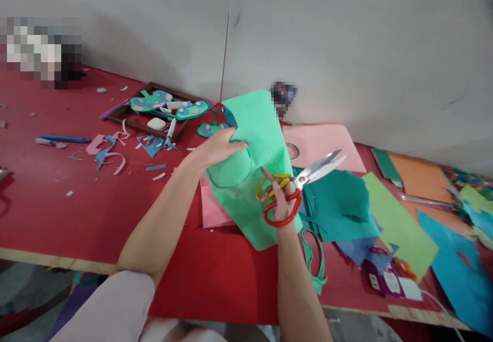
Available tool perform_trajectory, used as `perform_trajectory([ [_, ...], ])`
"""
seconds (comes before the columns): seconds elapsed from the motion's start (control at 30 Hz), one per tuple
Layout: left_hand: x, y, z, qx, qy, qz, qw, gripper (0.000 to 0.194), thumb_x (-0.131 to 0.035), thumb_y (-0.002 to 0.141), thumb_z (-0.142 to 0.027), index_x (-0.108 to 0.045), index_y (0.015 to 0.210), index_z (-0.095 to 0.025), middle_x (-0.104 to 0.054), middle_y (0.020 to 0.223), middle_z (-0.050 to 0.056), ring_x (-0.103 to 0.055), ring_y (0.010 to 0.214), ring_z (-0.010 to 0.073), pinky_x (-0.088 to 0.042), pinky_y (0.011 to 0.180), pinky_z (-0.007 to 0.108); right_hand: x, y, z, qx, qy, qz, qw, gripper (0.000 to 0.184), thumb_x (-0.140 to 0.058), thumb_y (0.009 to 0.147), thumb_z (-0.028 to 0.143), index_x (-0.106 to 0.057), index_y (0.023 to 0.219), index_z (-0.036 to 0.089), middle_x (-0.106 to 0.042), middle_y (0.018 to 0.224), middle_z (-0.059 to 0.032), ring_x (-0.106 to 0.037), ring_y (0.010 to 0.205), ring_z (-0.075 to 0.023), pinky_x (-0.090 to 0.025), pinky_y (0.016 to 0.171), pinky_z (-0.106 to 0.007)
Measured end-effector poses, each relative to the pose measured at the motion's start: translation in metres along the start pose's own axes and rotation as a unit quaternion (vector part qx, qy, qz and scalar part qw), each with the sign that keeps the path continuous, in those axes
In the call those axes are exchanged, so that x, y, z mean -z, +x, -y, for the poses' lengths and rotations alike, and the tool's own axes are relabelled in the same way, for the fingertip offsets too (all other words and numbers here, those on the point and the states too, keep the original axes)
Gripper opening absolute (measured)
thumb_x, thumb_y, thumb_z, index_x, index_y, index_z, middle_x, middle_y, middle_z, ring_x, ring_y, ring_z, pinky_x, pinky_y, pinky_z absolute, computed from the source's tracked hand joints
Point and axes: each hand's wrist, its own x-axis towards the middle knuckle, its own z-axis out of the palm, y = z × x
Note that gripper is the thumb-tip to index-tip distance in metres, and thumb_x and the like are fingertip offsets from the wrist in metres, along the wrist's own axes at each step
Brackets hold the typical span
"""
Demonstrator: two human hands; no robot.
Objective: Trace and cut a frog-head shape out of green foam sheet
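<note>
My left hand (219, 152) grips a light green felt-like sheet (258, 118), thumb on top. A rounded outline is drawn on the sheet beside the thumb, and its upper left edge has a curved cut. In my right hand (283, 201) is a pair of scissors (318, 168) with one yellow and one red handle. The blades point up and right, slightly parted, away from the sheet's middle. My right fingers pass through the handles and lie against the sheet. Beneath the sheet, a pink sheet (215, 206) shows at its left edge.
A brown frame (148, 128) holds green frog-like cutouts (192, 110). Scraps (103, 149) and a blue pen (65, 138) lie left. At right are teal sheets (335, 203), a lime sheet (400, 224), a purple box (383, 275) and a pink sheet (327, 144) with a tape ring (292, 151).
</note>
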Motion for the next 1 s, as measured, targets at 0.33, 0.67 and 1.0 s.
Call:
perform_trajectory([
  [0.33, 0.002, 0.006, 0.011, -0.053, 0.043, -0.005, 0.998, 0.011, -0.055, 0.073, -0.028, -0.052, 0.079, -0.018, -0.053, 0.073, -0.001, -0.052, 0.076, 0.0154, -0.038, 0.067, 0.025, -0.003, 0.005, -0.017, 0.014, -0.087, -0.011, 0.996, 0.020, -0.056, 0.083, 0.037, -0.059, 0.078, 0.018, -0.059, 0.055, 0.0016, -0.052, 0.046, -0.0107, -0.045, 0.049, -0.026],
  [0.67, -0.005, 0.000, -0.003, -0.115, 0.068, 0.102, 0.986, 0.027, -0.052, 0.078, -0.030, -0.035, 0.060, -0.019, -0.036, 0.061, -0.005, -0.035, 0.057, 0.0101, -0.027, 0.054, 0.025, -0.017, -0.004, -0.015, 0.026, 0.074, 0.033, 0.996, 0.020, -0.055, 0.082, 0.040, -0.045, 0.081, 0.022, -0.060, 0.078, 0.0023, -0.053, 0.047, -0.0088, -0.049, 0.049, -0.028],
  [1.0, -0.027, -0.003, -0.013, -0.095, 0.053, 0.153, 0.982, 0.027, -0.055, 0.078, -0.037, -0.045, 0.062, -0.018, -0.045, 0.062, -0.003, -0.042, 0.059, 0.0110, -0.029, 0.053, 0.025, -0.004, 0.003, -0.003, 0.018, 0.073, -0.052, 0.996, 0.030, -0.072, 0.062, 0.021, -0.045, 0.076, 0.022, -0.049, 0.066, 0.0079, -0.048, 0.045, -0.0053, -0.044, 0.045, -0.021],
])
